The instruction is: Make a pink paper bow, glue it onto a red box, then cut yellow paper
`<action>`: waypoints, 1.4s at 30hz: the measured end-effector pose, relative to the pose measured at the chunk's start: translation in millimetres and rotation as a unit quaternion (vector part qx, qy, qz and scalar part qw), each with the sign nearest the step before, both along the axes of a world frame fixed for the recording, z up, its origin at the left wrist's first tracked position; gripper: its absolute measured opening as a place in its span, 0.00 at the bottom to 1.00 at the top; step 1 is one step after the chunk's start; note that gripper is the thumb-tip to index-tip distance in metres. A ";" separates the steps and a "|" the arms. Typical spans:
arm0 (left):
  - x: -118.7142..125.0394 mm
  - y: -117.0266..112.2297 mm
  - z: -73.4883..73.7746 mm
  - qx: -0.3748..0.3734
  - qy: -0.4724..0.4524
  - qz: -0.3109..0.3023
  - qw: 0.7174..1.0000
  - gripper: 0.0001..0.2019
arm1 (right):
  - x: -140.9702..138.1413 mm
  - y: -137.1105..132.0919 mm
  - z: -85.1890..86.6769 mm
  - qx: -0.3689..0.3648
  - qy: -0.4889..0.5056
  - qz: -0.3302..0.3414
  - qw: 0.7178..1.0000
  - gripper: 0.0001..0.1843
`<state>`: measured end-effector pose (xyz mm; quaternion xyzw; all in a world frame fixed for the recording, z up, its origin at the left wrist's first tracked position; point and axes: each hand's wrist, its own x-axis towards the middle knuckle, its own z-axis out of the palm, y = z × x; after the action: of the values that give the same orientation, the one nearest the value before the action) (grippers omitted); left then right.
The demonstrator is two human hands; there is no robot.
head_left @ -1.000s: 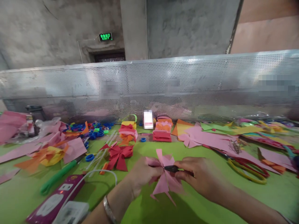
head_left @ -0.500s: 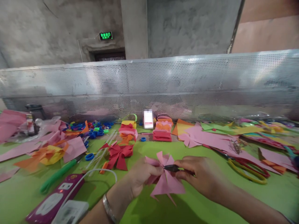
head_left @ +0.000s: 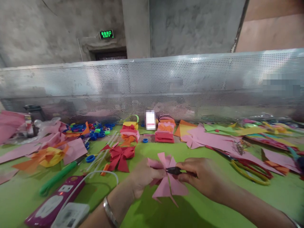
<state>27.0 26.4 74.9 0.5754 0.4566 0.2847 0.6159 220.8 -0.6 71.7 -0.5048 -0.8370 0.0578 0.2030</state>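
A pink paper flower (head_left: 162, 186) with several pointed petals is held above the green tabletop. My left hand (head_left: 145, 175) pinches it near the centre from the left side. In my right hand (head_left: 203, 177) is a small pair of pliers (head_left: 174, 171) with black jaws, the fingers closed round its handles. The jaw tips touch the middle of the flower; what they grip there is too small to make out. A red paper flower (head_left: 121, 156) lies to the left of my left hand.
On the left are a purple power strip (head_left: 55, 202) with a white cable, a green-handled tool (head_left: 57, 179) and paper scraps. Scissors (head_left: 251, 171) and pink paper (head_left: 216, 141) lie right. Folded paper pieces (head_left: 164, 136) stand before a perforated metal panel (head_left: 152, 82).
The view has tilted very slightly. Both hands keep their grips, and the pliers stay at the centre of the pink flower.
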 end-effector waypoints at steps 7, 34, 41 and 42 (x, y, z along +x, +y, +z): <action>0.4 -1.2 6.8 -0.002 0.034 0.004 0.999 0.03 | 0.3 0.4 -1.5 0.002 0.007 0.006 1.000 0.07; -0.4 -1.5 8.0 0.041 0.056 -0.029 0.997 0.05 | -2.0 -1.0 -5.4 -0.055 0.038 -0.010 0.998 0.13; 0.7 -4.3 10.0 0.053 0.060 -0.022 0.997 0.04 | -2.1 -1.9 -4.9 -0.038 0.036 -0.013 0.999 0.12; 0.8 -4.6 10.5 0.052 0.063 -0.022 0.996 0.04 | -2.4 -2.5 -5.2 -0.035 0.034 -0.015 0.999 0.12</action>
<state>27.8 21.8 85.4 0.6333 0.4664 0.2581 0.5610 218.4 -3.0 66.5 -0.5223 -0.8192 0.1014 0.2142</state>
